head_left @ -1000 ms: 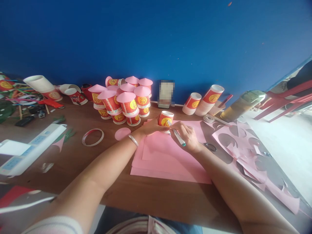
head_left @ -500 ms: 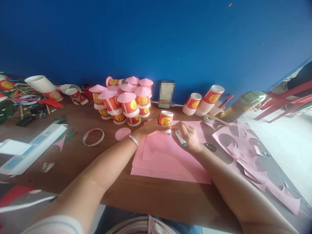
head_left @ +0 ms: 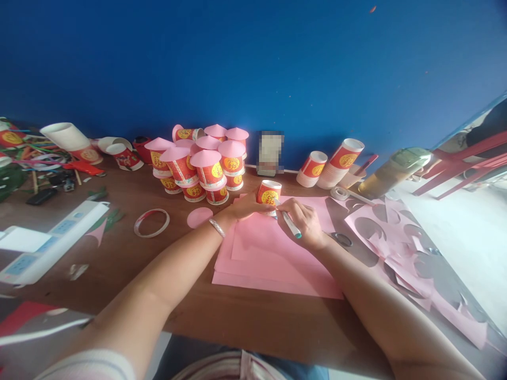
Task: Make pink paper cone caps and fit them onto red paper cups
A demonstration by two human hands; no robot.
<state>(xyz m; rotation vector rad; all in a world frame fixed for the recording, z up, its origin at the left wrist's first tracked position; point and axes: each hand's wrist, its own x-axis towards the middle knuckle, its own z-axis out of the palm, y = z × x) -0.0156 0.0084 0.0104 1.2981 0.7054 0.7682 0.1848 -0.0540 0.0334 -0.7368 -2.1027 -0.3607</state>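
Note:
A red paper cup (head_left: 268, 194) with a yellow round emblem and white rim stands over pink paper sheets (head_left: 273, 258). Fingers of my left hand (head_left: 246, 207) wrap its lower left side. My right hand (head_left: 303, 221) grips a white marker (head_left: 291, 225) with a teal end, its tip close to the cup's right side; whether it touches cannot be made out. Left of the sheets lies a pink paper disc (head_left: 199, 217). Behind it, several red cups with pink cone tops (head_left: 208, 161) are stacked in two layers.
Nested cup stacks (head_left: 341, 164) and a bottle of amber liquid (head_left: 394, 171) stand at the back right. Cut pink scraps (head_left: 412, 264) cover the right side. A tape roll (head_left: 151, 222) and a power strip (head_left: 59, 243) lie left. Scissors (head_left: 341, 239) rest beside my right wrist.
My right hand and the marker have shifted very slightly to the left. My left hand and the cup look unmoved.

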